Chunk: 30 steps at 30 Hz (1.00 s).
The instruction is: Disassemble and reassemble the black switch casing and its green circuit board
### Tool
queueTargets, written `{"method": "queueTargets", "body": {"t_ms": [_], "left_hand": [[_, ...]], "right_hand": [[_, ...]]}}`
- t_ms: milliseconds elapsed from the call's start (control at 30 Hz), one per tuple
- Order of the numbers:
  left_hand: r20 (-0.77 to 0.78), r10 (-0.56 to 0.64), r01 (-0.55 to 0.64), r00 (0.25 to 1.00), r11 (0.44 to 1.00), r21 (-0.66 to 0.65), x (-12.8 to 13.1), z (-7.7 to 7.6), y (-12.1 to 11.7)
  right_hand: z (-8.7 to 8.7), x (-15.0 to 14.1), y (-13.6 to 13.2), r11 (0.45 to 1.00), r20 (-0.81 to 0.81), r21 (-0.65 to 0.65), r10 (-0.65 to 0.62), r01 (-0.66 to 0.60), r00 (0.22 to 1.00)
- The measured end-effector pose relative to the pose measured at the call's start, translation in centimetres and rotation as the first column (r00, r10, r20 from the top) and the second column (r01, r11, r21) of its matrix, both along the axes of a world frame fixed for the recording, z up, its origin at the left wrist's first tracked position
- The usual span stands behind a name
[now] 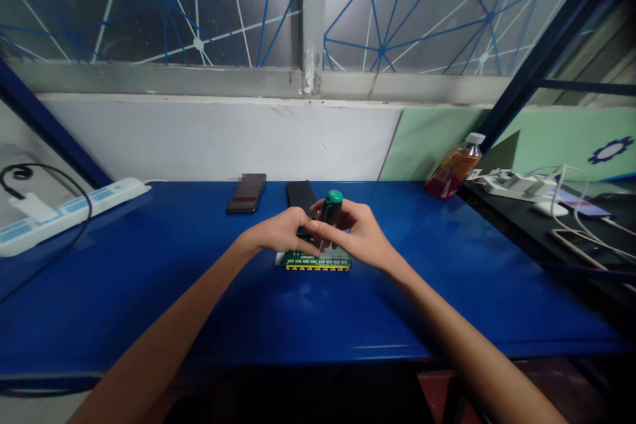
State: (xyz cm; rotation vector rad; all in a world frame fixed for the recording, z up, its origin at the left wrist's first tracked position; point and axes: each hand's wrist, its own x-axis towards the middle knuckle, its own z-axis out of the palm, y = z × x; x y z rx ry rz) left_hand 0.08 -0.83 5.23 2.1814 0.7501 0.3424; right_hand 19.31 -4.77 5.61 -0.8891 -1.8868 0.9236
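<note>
Right hand clamped round screwdriver, which points down at board beneath 2 hands. Left hand close beside right, over board; cannot tell if gripping. 1 phone on bench beyond left hand.

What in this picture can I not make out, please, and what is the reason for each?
Screwdriver tip, head view: too small to tell exactly where it meets the board.
Circuit board, far part, head view: covered by the left hand and right hand.
Black flat object, near end, head view: hidden behind the hands.
White power strip, near end, head view: cut off by the left edge.
</note>
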Motion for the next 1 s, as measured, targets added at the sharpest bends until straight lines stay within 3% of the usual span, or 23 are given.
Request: {"method": "queueTargets", "body": {"t_ms": [300,533,767,1000], "left_hand": [[-0.008,0.011,-0.012,1.0,1.0,-0.01,0.02,-0.25,0.16],[0.082,-0.06,0.063,0.995,0.998,-0.03,-0.09,-0.22,0.08],[0.05,0.005,-0.006,0.999,1.0,0.023,0.2,-0.58,0.09],[0.106,-0.078,0.074,0.991,0.996,0.048,0.1,-0.62,0.29]], "right_hand": [[-0.2,-0.04,0.24,1.0,0.023,0.017,0.0,-0.001,1.0],[-0.24,-0.05,0.19,1.0,-0.012,-0.019,0.022,-0.022,1.0],[-0.14,-0.11,0.24,1.0,0.047,0.015,-0.008,0.008,0.999],[-0.03,-0.14,0.15,1.0,0.055,0.022,-0.021,0.02,0.998]]}}
